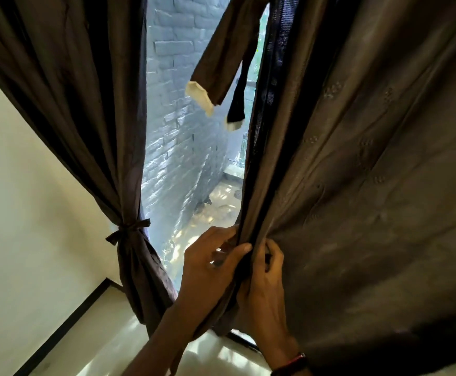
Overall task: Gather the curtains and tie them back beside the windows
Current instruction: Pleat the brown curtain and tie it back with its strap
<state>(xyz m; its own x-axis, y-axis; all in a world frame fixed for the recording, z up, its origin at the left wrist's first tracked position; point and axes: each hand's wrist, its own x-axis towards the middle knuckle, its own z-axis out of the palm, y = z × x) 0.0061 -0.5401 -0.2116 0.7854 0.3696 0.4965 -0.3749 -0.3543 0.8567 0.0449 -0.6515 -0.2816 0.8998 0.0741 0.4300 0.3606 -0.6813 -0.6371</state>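
A dark brown left curtain (80, 109) hangs gathered beside the window, bound by a knotted fabric tie (128, 230). The right curtain (370, 172) hangs loose and wide. Its inner edge is bunched between both hands. My left hand (210, 264) grips that edge from the window side, fingers curled round the folds. My right hand (264, 278) holds the same folds from the room side, just below and to the right. A loose brown tie strap (221, 50) with a pale end dangles high in the window gap.
The window pane (183, 164) shows a grey brick wall outside. A cream wall (18, 213) with a dark skirting strip (67, 321) stands at the left. Pale glossy floor (118, 348) lies below. A watch band sits on my right wrist (292, 363).
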